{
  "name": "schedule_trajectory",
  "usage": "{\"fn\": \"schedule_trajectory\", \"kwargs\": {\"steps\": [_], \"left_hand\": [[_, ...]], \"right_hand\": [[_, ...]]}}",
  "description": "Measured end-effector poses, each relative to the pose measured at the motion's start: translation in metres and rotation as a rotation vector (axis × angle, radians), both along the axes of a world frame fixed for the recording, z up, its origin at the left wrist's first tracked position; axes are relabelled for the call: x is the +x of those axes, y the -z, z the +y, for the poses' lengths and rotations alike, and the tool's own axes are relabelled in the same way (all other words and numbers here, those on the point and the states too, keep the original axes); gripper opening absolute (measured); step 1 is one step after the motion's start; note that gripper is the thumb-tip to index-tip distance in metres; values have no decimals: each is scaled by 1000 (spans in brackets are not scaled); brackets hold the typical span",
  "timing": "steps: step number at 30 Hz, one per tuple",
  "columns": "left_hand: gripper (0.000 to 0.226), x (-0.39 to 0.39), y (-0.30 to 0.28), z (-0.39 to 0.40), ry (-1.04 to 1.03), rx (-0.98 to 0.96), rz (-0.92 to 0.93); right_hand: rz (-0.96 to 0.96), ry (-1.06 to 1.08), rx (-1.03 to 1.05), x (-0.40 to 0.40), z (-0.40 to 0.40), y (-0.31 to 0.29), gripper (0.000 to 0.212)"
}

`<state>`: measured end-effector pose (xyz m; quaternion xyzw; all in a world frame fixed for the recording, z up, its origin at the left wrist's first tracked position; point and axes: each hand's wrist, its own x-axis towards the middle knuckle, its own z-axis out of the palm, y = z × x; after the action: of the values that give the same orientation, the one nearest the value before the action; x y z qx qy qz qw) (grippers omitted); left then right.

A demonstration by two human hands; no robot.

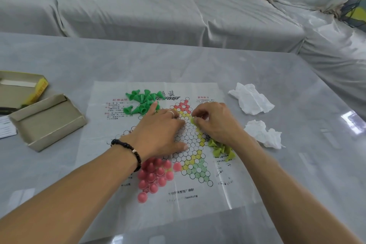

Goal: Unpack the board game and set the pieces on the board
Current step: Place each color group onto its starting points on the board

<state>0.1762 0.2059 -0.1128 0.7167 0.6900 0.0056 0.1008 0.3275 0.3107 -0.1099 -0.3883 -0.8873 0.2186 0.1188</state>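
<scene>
Fingertips of the right hand point(214, 121) are pinched on a yellow-green piece point(193, 120) over the board sheet point(198, 200); the left hand point(158, 130) is pressed flat, fingers straight, on the printed circles; green pieces point(141, 101), pink pieces point(154, 176) and yellow-green pieces point(221, 149) are heaped on the sheet; the box tray point(47, 121) is set left of it.

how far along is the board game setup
Unpacking looks done: the box is open and the board sheet is spread out. The right hand pinches a yellow-green piece while the left hand presses the sheet. Green, pink and yellow-green piles remain.
</scene>
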Motion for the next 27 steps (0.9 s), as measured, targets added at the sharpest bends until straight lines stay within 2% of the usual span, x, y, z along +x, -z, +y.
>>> {"fn": "schedule_trajectory", "kwargs": {"steps": [2,6,9,12,15,17,24,27], "left_hand": [[67,1,0,1,-4,4,4],[67,2,1,-1,-21,-1,2],[68,2,0,-3,-15,8,-6],[65,5,-3,-5,-33,51,-44],[61,12,-4,-6,-38,51,-34],[62,16,-4,-6,-36,32,-18],[62,16,-1,-3,-46,4,-14],[64,17,-1,-3,-56,-7,-12]], "right_hand": [[-17,-14,13,-2,-1,0,14],[-7,28,0,4,-2,-5,28],[62,113,-24,24,-4,-15,23],[-51,67,-63,44,-15,-22,16],[-246,7,2,53,-30,-20,27],[-310,1,56,52,-37,-18,30],[-278,4,11,57,-33,-20,27],[-270,9,-23,58,-31,-18,15]]}}
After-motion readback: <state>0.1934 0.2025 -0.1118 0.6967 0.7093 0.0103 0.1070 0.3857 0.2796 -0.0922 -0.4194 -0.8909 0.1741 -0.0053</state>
